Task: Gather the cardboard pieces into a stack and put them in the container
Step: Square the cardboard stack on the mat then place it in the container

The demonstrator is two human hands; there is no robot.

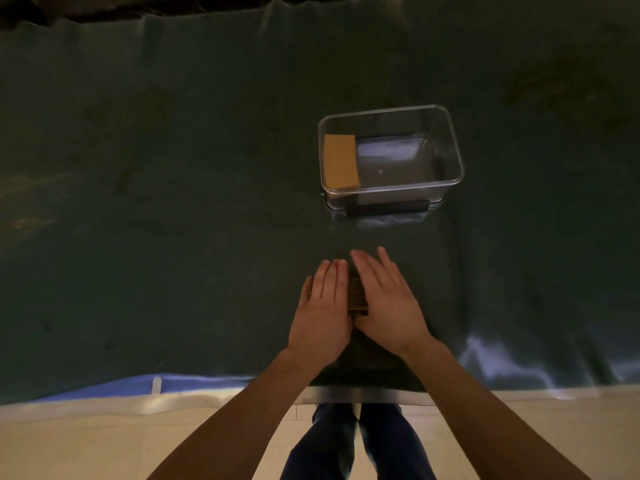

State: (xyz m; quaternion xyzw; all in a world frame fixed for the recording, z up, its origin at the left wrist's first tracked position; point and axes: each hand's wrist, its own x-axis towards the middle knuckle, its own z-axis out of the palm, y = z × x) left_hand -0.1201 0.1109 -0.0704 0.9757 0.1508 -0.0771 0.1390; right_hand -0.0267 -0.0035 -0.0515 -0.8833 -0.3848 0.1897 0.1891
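Note:
A small stack of brown cardboard pieces lies on the dark green cloth near the table's front edge. My left hand and my right hand rest flat over it, fingers stretched forward, pressing from both sides; most of the stack is hidden beneath them. Farther back and a little to the right stands a clear plastic container, with one tan cardboard piece lying against its left inner side.
The dark green cloth covers the whole table and wrinkles at the right front. A dark handle runs along the container's near side. Below the table edge are a pale floor and my legs.

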